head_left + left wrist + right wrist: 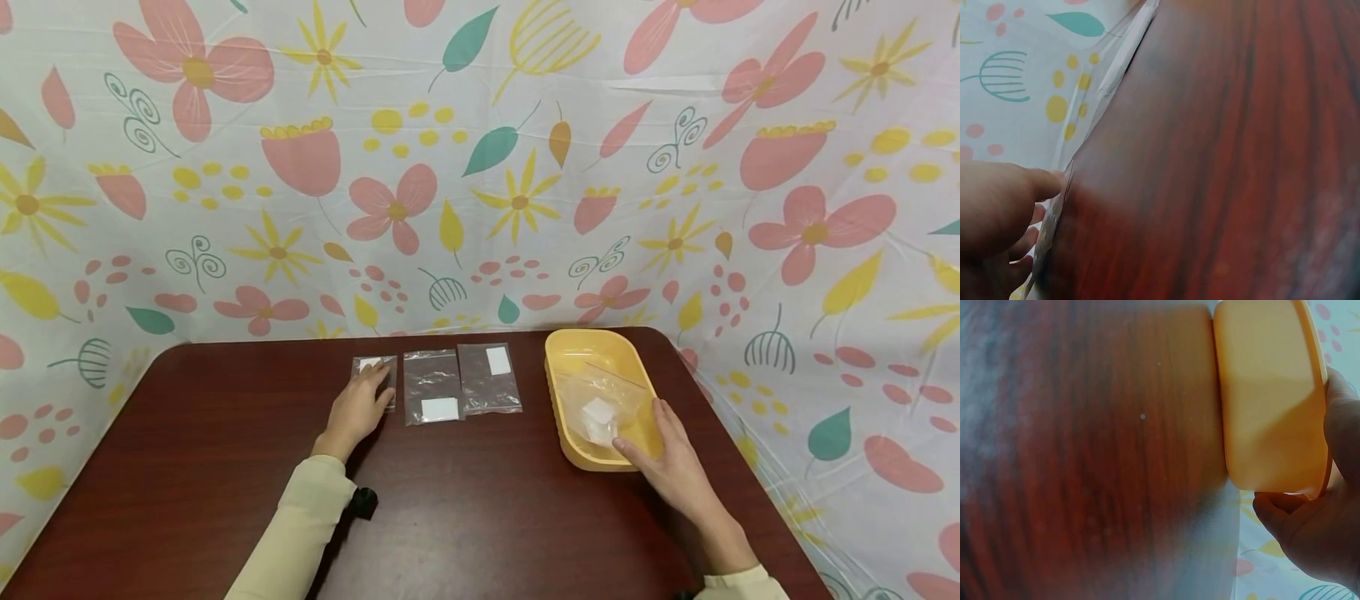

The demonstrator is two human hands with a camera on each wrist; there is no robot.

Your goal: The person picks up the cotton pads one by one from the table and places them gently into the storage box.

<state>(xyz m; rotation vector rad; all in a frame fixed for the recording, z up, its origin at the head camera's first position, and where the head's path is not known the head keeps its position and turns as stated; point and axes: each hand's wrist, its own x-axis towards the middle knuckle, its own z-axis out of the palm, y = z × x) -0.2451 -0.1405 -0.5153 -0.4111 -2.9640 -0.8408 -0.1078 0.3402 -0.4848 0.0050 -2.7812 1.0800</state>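
My left hand rests on a small clear zip bag with a white label, its fingers extended over the bag and covering part of it. In the left wrist view the thumb lies at the bag's edge. Just to the right lie a second clear bag, label near its front, and a third bag, label near its back. My right hand grips the near right corner of a yellow plastic basket, thumb over the rim. Inside lies a crumpled clear bag with white pieces.
The dark red-brown table carries everything. A flower-patterned cloth hangs close behind the table's back edge and along both sides. The basket stands near the table's right edge.
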